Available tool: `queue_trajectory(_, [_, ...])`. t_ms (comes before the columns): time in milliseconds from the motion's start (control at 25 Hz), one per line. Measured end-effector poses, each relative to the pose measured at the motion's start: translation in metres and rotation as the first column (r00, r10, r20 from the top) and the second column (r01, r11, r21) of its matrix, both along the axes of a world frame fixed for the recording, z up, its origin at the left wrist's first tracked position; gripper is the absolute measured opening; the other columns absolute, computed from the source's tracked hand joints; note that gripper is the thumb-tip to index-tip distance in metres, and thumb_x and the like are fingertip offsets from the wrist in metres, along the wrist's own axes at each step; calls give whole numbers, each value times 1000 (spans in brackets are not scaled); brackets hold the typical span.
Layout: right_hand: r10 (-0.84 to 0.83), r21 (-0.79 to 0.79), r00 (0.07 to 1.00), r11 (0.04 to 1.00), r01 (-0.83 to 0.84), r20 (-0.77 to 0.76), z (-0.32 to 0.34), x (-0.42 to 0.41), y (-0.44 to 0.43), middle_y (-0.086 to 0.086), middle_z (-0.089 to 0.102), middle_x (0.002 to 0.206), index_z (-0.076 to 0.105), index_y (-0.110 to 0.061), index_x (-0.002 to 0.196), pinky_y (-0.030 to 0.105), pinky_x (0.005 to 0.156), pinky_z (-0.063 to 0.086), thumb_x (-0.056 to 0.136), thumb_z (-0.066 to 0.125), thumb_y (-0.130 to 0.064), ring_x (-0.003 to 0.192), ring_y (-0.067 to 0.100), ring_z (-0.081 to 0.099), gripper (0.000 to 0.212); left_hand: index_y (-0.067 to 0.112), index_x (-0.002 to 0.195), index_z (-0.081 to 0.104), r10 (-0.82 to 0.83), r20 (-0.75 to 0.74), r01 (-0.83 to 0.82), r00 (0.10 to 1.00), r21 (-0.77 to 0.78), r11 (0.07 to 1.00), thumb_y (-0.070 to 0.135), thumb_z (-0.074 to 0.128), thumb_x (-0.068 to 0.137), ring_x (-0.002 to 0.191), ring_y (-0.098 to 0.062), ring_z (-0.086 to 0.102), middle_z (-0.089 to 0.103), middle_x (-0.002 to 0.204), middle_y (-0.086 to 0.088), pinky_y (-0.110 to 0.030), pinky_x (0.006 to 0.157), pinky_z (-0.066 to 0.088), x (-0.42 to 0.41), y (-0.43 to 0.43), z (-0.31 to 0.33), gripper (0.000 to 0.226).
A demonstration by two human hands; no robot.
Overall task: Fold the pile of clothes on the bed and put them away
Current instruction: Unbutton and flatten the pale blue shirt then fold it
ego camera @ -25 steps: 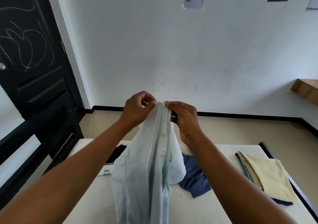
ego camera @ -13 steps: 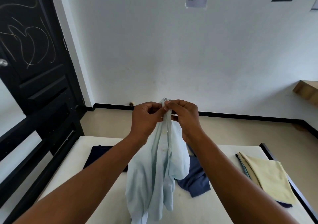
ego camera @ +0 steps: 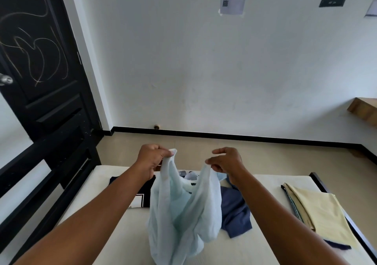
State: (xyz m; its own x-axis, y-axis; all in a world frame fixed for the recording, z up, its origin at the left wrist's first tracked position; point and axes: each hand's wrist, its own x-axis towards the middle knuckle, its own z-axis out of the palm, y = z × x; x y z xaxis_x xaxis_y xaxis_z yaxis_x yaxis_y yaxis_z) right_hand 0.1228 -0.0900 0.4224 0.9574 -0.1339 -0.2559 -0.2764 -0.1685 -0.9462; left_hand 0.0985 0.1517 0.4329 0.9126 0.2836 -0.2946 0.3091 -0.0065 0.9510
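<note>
A pale blue shirt (ego camera: 183, 211) hangs in the air over the white mattress (ego camera: 114, 185). My left hand (ego camera: 152, 158) pinches its top edge on the left, and my right hand (ego camera: 226, 160) pinches the top edge on the right, a hand's width apart. The cloth sags between them and drapes down to the mattress. Behind it lie a dark blue garment (ego camera: 234, 211) and a black garment with white print (ego camera: 140, 195). A folded stack topped by a yellow cloth (ego camera: 320, 209) lies at the mattress's right edge.
A black bed frame (ego camera: 51, 162) runs along the left, with a black door (ego camera: 40, 61) behind it. The frame's right rail (ego camera: 318, 181) borders the folded stack. Beige floor (ego camera: 265, 154) and a white wall lie ahead. A wooden shelf (ego camera: 365, 109) juts out at the right.
My hands were pinched together at the shirt's top; they have dropped lower and drawn apart, spreading the top edge open between them.
</note>
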Motion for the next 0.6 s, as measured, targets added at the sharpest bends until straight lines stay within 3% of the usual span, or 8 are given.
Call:
queue_trajectory(120, [-27, 45, 994, 999, 22, 109, 19, 2, 0, 17, 69, 73, 66, -1, 108, 30, 62, 59, 66, 93, 6, 54, 21, 61, 50, 7, 84, 72, -18, 69, 23, 997, -69, 997, 4, 89, 74, 72, -24, 68, 75, 86, -13, -34, 70, 56, 1, 4, 14, 20])
queue_trajectory(280, [61, 209, 947, 969, -133, 316, 53, -2, 12, 9, 66, 78, 62, -5, 104, 29, 68, 60, 70, 91, 5, 69, 19, 69, 46, 7, 84, 71, -92, 230, 135, 969, -181, 974, 5, 87, 74, 70, -18, 69, 73, 83, -8, -29, 62, 58, 0, -9, 33, 19])
queue_trajectory(480, [77, 430, 968, 886, -177, 240, 41, -11, 18, 4, 68, 79, 63, -9, 102, 27, 72, 57, 76, 86, 5, 77, 18, 70, 37, 2, 90, 75, -80, 195, 127, 977, -241, 962, 8, 87, 75, 75, -22, 70, 75, 86, -10, -32, 64, 59, -1, -22, 24, 21])
queue_trajectory(600, [8, 407, 963, 905, -121, 269, 36, -11, 15, 7, 74, 88, 67, -8, 107, 28, 75, 56, 75, 89, 1, 84, 20, 72, 39, 1, 98, 77, -74, 175, 118, 982, -259, 959, 10, 84, 79, 80, -25, 70, 77, 90, -12, -35, 70, 61, -2, -22, 19, 22])
